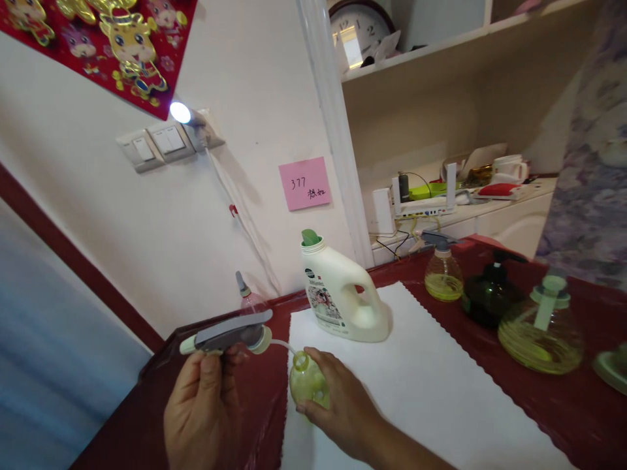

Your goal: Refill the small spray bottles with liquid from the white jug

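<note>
Between the thumb and fingers of my left hand [208, 398] is a grey spray head [228, 334] with a pale green nozzle tip and collar. Its thin clear dip tube [284, 344] reaches right, to the mouth of a small round yellow-green bottle [306, 378]; whether the tube's end is inside the neck is hard to see. My right hand [343, 401] wraps around that bottle from the right, its fingers behind and thumb in front. Behind them a cream detergent jug [343, 294] stands upright, uncapped, with a green piece [309, 237] at its mouth.
A white sheet [416, 372] covers part of the dark red table [122, 424]. On the right stand a spray bottle [443, 277], a dark pump bottle [492, 294] and a large bottle of yellow liquid [541, 333]. A pink bottle [252, 303] stands by the wall.
</note>
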Demonstrator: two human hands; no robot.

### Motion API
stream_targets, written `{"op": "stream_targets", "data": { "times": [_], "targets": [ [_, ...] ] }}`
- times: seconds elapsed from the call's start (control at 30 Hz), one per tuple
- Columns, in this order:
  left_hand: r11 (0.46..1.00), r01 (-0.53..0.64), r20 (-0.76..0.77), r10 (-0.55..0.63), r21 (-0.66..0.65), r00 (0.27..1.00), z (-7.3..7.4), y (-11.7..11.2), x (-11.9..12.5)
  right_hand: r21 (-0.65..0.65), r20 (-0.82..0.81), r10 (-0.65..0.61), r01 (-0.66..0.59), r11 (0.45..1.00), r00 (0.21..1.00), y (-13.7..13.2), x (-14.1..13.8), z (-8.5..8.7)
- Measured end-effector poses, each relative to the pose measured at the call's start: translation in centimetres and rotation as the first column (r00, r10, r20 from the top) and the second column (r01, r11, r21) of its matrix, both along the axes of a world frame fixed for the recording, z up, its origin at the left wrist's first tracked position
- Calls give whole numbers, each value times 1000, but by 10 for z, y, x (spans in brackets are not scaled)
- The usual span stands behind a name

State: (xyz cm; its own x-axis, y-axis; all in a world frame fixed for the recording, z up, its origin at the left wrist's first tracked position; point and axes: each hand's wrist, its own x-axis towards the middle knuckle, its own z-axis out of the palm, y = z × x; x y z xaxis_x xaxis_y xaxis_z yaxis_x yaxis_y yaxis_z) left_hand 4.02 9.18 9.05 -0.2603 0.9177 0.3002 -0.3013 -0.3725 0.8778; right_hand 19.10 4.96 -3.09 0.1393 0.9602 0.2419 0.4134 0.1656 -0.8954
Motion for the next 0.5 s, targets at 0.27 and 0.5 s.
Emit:
{"op": "stream_targets", "data": {
  "times": [0.27,0.5],
  "targets": [
    [979,157,-129,-174,-131,976,-61,8,-1,19,2,-1,1,1000,1000,0,-1,-1],
    [956,199,-209,-244,-215,947,-83,12,4,59,16,-7,6,998,1000,1,0,0]
  ]
}}
